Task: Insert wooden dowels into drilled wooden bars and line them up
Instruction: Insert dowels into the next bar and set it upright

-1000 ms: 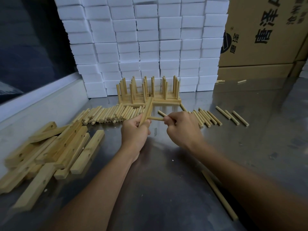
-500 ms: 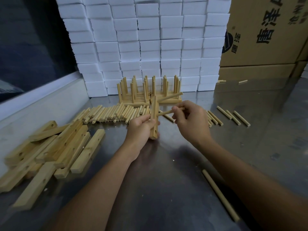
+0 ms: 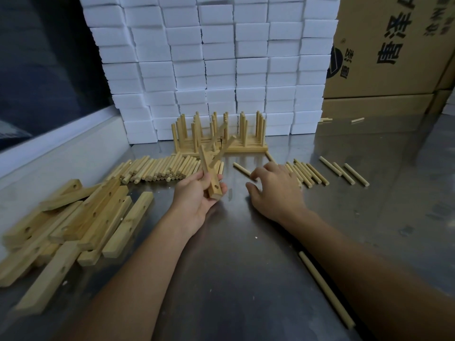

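While your left hand (image 3: 197, 193) gripped the square-edged drilled bar (image 3: 209, 176) (two round dowels (image 3: 222, 150) seated), your right hand (image 3: 273, 190) had released, fingers spread wide over the loose dowels (image 3: 306, 174).

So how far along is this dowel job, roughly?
Done: several finished bars stand lined up at the back, dowels upright. In hand: the left hand grips a bar with two dowels in and one hole open, while the right hand reaches among loose dowels. Left: a pile of empty bars and a dowel row.
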`<action>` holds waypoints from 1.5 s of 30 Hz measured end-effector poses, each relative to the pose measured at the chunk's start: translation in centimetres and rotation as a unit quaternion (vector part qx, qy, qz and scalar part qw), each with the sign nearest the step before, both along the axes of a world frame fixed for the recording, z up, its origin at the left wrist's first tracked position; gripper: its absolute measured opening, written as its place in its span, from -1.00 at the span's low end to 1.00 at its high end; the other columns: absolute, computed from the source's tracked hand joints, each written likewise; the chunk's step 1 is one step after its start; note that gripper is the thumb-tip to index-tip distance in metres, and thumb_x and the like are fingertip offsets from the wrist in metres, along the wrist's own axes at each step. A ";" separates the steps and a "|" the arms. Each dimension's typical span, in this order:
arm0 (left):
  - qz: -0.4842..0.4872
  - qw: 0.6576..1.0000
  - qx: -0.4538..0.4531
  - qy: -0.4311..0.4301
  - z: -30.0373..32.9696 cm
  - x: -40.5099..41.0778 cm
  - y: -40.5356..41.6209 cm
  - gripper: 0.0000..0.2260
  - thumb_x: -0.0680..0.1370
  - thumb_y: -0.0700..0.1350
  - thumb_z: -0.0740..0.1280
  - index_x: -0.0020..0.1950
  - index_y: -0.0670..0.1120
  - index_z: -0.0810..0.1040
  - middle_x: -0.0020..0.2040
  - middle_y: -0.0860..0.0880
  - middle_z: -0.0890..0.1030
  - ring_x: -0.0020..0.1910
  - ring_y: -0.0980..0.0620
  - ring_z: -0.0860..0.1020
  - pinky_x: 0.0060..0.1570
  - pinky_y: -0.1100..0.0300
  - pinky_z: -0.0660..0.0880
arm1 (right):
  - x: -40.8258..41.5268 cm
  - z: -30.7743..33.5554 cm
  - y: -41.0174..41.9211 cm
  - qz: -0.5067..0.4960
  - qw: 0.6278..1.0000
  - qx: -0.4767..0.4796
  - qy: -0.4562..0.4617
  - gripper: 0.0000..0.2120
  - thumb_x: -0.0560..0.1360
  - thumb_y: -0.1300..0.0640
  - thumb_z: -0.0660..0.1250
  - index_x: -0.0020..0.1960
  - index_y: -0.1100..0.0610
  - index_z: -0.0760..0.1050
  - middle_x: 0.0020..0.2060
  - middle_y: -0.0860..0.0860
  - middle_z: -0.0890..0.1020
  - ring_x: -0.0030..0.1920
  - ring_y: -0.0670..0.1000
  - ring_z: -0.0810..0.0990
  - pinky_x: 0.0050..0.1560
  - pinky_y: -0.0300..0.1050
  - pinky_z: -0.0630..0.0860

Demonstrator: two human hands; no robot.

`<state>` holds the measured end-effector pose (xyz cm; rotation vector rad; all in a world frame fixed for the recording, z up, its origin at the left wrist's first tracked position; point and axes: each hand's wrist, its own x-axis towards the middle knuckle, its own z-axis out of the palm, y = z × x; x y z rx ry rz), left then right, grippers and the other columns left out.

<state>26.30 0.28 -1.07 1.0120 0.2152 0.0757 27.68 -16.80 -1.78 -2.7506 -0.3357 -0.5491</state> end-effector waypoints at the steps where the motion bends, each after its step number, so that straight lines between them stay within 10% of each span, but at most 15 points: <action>1: 0.000 1.000 -0.011 0.001 0.0 0.1 0.1 -0.74 0.65 -0.30 0.16 0.32 -0.32 0.46 0.02 -0.25 0.60 -0.07 -0.13 0.60 -0.30 0.15 0.61 | 0.3 -0.1 0.2 -0.009 0.999 -0.028 0.017 -0.58 0.61 -0.19 0.17 0.39 -0.03 0.42 0.37 0.03 0.44 0.42 0.09 0.34 0.42 0.13 0.25; 5: -0.006 0.999 -0.035 0.005 -0.1 0.1 0.2 -0.76 0.67 -0.29 0.12 0.29 -0.28 0.48 0.03 -0.25 0.61 -0.08 -0.11 0.61 -0.29 0.14 0.61 | 1.5 -0.5 0.0 -0.011 0.989 -0.088 0.118 -0.42 0.59 -0.36 -0.09 0.52 -0.14 0.23 0.57 0.02 0.19 0.59 0.13 -0.01 0.49 0.34 -0.16; 14: -0.016 0.999 -0.037 0.009 0.0 -0.1 0.2 -0.81 0.67 -0.29 0.12 0.13 -0.24 0.52 0.04 -0.25 0.60 -0.07 -0.11 0.60 -0.26 0.13 0.59 | 0.5 0.6 -0.3 -0.052 0.998 -0.034 0.015 -0.71 0.58 -0.16 0.28 -0.05 0.04 0.61 -0.16 0.00 0.65 -0.04 0.07 0.59 0.26 0.07 0.34; 23: -0.017 0.999 -0.039 0.006 0.1 -0.2 0.3 -0.81 0.67 -0.29 0.13 0.13 -0.29 0.51 0.02 -0.27 0.59 -0.09 -0.13 0.58 -0.30 0.13 0.61 | 0.1 0.8 -0.7 -0.018 0.997 -0.012 0.073 -0.83 0.60 0.09 0.31 0.13 0.15 0.55 0.03 0.08 0.56 -0.04 0.03 0.50 -0.03 -0.08 0.49; 32: -0.010 0.999 -0.033 0.009 0.2 -0.2 0.2 -0.80 0.67 -0.29 0.12 0.19 -0.29 0.50 0.03 -0.27 0.60 -0.08 -0.14 0.59 -0.31 0.13 0.61 | -0.9 0.7 -0.5 0.051 0.964 0.258 0.031 -0.90 0.57 0.06 0.37 0.05 0.05 0.55 -0.20 -0.04 0.67 -0.21 -0.11 0.65 -0.16 -0.18 0.59; 45: -0.009 1.000 -0.025 0.012 0.4 -0.4 0.1 -0.79 0.67 -0.29 0.13 0.23 -0.29 0.49 0.05 -0.27 0.60 -0.07 -0.13 0.61 -0.29 0.12 0.62 | -0.7 0.5 -0.6 0.053 0.937 0.342 0.040 -0.74 0.54 0.17 0.43 0.21 0.19 0.58 -0.23 -0.07 0.68 -0.18 -0.11 0.68 0.02 0.02 0.65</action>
